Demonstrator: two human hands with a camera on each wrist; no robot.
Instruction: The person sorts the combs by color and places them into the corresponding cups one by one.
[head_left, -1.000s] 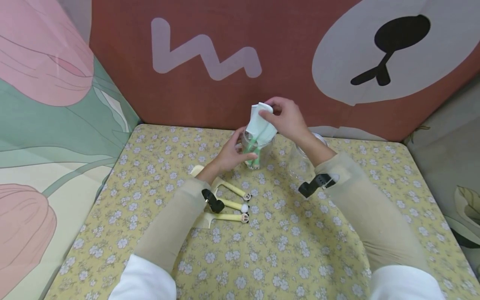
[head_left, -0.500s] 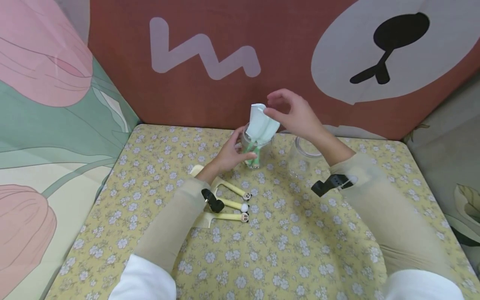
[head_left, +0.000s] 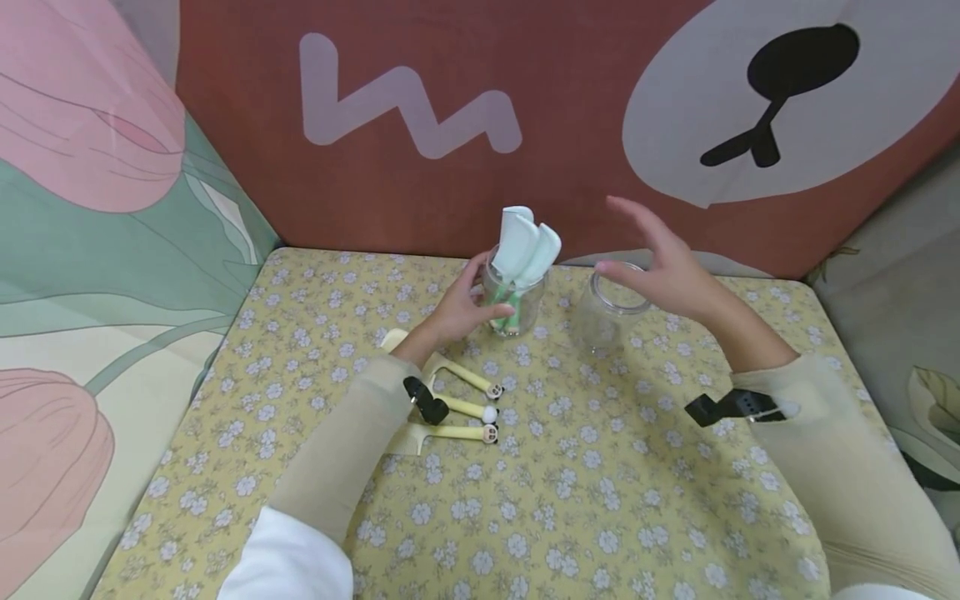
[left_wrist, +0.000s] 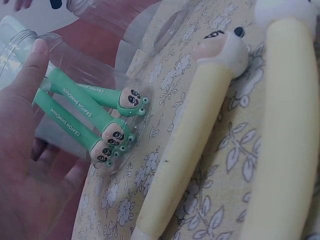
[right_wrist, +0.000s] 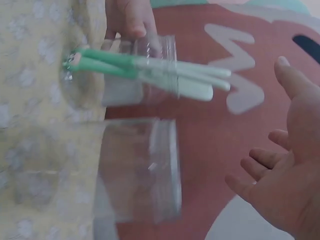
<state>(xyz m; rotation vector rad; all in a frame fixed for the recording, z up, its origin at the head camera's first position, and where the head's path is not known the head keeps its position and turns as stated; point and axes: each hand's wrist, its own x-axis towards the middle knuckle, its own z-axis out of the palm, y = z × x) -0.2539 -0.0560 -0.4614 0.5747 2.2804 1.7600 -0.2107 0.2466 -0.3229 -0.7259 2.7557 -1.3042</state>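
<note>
Holding a clear jar (head_left: 534, 310) at the centre of the head view, a left hand (head_left: 459, 310) has its grip wrapped partway round the side, thumb across the front, fingers behind. Standing inside the jar are three green combs (head_left: 517, 258), handles down, pale blades fanned out above the rim. The left wrist view shows the handle ends, each with a small face, gathered at the bottom.

Right of centre, a right hand (head_left: 670, 275) hangs in the air with its grip spread wide, thumb well away from the fingers, holding nothing. Close by stands a second jar (head_left: 609, 318), also clear, with nothing visible inside. In the head view the right thumb overlaps its rim, but the right wrist view shows hand and jar apart.

Below the left hand, yellow combs (head_left: 467, 409) lie on the counter (head_left: 585, 500), handles pointing right; the left forearm hides part of them.

The step in hand seems to be steadying the filled jar. The blades look top-heavy, so the left grip would best stay low and light, loosening only once the combs rest firmly against the rim. The right hand would do well to travel wide of the second jar, so as not to knock it.
</note>
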